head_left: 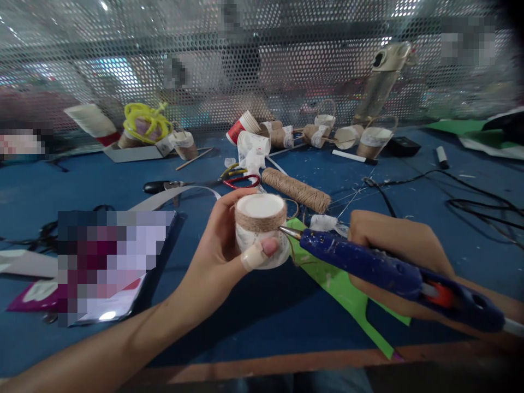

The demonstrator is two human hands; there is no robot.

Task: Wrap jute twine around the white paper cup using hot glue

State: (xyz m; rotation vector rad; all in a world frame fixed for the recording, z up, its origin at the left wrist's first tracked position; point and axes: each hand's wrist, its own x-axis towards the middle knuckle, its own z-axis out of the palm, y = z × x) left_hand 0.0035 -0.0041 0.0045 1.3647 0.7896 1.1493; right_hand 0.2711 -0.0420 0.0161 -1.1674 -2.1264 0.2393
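Observation:
My left hand point(221, 245) is wrapped round a small white paper cup point(262, 206), with a plaster on the thumb. The cup's closed end faces up, and a band of brown twine point(257, 222) circles it just below that end. In my right hand point(397, 251) is a blue hot glue gun point(360, 259) with an orange-red part near its back. Its metal nozzle meets the twine band at the cup's right side. Behind the cup lies a roll of twine point(297, 189), and a green sheet point(339, 284) lies under the glue gun.
Red-handled scissors point(241, 181) lie behind the cup. At left are a blurred-out phone or tablet point(143, 284) and a white ribbon point(164, 196). Several twine-wrapped cups point(374, 143) stand or lie along the perforated metal screen point(286, 65). A black cable point(470, 204) runs at right; a bottle point(380, 82) stands behind.

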